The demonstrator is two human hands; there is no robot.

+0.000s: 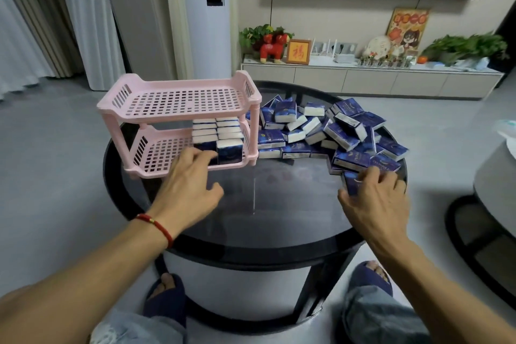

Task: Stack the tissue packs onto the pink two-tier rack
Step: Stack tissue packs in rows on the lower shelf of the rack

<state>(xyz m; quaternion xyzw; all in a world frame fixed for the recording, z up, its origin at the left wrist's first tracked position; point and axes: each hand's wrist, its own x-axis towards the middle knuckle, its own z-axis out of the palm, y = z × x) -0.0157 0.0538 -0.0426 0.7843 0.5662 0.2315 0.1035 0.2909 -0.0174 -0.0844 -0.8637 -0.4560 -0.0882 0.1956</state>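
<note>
The round glass table [279, 198] carries the pink two-tier rack [178, 109] at its left, close to the loose pile of tissue packs [329, 131]. Packs fill only the lower tier's right end. The left hand [190, 181] lies relaxed against them, perhaps to steady them. The right hand's [374, 198] grip closes around one tissue pack [352, 182], mostly hidden.
</note>
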